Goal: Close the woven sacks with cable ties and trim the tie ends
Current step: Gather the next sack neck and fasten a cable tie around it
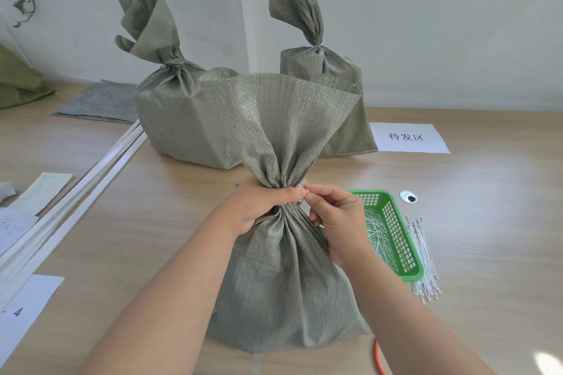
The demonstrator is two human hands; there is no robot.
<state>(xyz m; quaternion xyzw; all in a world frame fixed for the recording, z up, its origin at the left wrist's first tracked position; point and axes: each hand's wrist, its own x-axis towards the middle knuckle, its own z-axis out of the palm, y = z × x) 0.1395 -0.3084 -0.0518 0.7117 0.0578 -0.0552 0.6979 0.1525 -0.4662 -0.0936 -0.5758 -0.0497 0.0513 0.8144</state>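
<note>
Left hand (262, 207) grips near sack (283, 283) neck; right hand (338, 216) pinches just beside.

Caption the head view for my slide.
Left hand grips the gathered sack neck; right hand pinches a cable tie there.

We are seeing a coarse, matt weave on the olive-green woven sack (283, 277). The green lattice-walled plastic basket (399, 240) is looking smooth and faintly glossy, as are the thin white plastic cable ties (423, 259). The pale wood-grain surface (502, 237) is showing a smooth satin finish.
</note>
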